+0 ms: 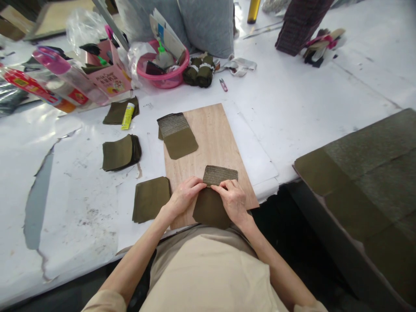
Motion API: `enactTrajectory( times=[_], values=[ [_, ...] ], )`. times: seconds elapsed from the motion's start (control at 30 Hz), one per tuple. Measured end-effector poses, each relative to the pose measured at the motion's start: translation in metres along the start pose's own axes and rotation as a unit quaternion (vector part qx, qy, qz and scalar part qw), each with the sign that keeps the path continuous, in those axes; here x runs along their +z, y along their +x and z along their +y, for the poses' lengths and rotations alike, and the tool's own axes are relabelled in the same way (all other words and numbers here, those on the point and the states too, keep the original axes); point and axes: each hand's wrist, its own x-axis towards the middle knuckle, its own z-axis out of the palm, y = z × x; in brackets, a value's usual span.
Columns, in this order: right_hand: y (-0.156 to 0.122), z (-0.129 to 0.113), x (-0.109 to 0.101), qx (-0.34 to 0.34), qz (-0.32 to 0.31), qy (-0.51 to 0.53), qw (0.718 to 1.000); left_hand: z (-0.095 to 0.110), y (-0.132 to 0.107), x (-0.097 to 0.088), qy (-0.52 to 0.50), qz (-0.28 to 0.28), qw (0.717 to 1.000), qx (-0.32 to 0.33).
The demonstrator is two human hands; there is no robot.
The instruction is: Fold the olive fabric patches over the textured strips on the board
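On a plywood board (211,134), an olive fabric piece (212,210) lies by the front edge, its upper part a textured grey-brown band. My left hand (185,195) pinches the fold line below that band from the left. From the right, my right hand (233,200) pinches the same line, its fingers closed on the cloth. Farther up the board rests a group of olive pieces (180,143) with a similar textured top. Left of my left hand sits a stack of olive fabric pieces (151,199).
Two more olive stacks (117,152) lie at the left, the farther one under a yellow tube (128,116). Behind stand a pink basin (162,80), a pink box (112,78) and bottles. Small snips (223,85) lie beyond the board. Olive fabric sheets (367,182) cover a surface at right.
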Motion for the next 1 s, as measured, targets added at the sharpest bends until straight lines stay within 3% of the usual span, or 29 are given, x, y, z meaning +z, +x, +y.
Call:
enactTrajectory(
  times=[0.17,0.5,1.0],
  values=[
    [0.0006,-0.0003,-0.0004,0.001,0.001,-0.003,1.000,-0.0003,0.0011,-0.0024,-0.017,-0.002,1.000,-0.005],
    [0.0019,-0.0007,-0.0003,-0.011,0.018,-0.002,1.000,-0.0035,0.0022,-0.0018,-0.149,0.041,0.987,-0.041],
    [-0.0009,0.0010,0.0024,-0.029,0.019,-0.014,0.999,-0.0010,-0.0013,0.0031,0.006,0.025,1.000,-0.003]
  ],
)
